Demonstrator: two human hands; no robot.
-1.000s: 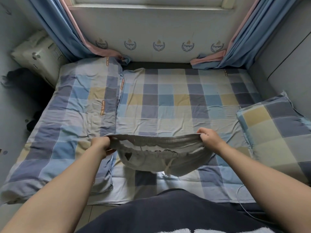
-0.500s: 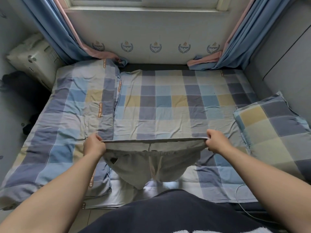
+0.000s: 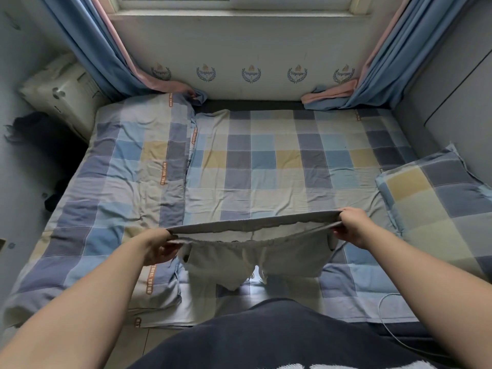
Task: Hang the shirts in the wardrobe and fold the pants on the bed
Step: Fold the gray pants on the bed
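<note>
A pair of light grey shorts [image 3: 287, 258] with a white drawstring hangs over the near edge of the bed [image 3: 266, 169]. My left hand [image 3: 159, 246] grips the left end of the waistband, and my right hand [image 3: 354, 226] grips the right end. The waistband is stretched wide and open between them, right side a little higher. Both short legs dangle just above the checked sheet.
A folded checked quilt [image 3: 119, 187] covers the bed's left part and a matching pillow [image 3: 442, 198] lies at the right. Blue curtains [image 3: 87, 46] hang at both back corners. A white cable [image 3: 386, 315] runs over the near right edge.
The waistband has been pulled wider and now gapes open. The shorts hang straighter, and my right hand sits slightly higher than my left.
</note>
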